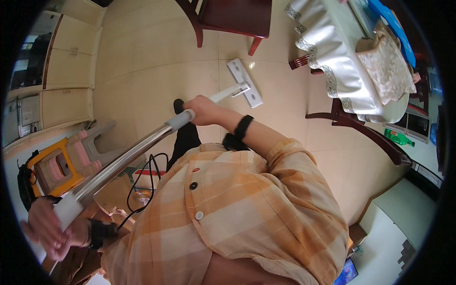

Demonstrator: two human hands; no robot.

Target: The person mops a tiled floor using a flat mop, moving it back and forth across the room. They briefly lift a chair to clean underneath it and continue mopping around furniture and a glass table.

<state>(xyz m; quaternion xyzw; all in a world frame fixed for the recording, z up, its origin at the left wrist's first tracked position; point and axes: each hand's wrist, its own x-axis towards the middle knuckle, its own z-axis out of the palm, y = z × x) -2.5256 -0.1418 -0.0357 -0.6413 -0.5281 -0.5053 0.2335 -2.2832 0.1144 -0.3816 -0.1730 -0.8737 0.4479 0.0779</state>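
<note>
A flat mop reaches diagonally across the view, its long metal handle (124, 156) running from the lower left to the floor ahead. My right hand (205, 110) grips the lower part of this handle, just beyond a grey sleeve (181, 120). At the upper end, my left hand (50, 228) is wrapped about the white end grip (68, 210); its fingers are blurred. The white rectangular mop head (244, 83) lies on the beige tiled floor (171, 78), joined to the handle by a hinged bracket. Black bands circle both wrists, and a black cable hangs by my left side.
A dark red wooden chair (235, 17) stands ahead. To the right are a table with a white tablecloth (331, 46) and another chair (370, 137). Stacked plastic stools (66, 160) and cream cabinets (69, 67) line the left. A green bottle (399, 137) lies far right.
</note>
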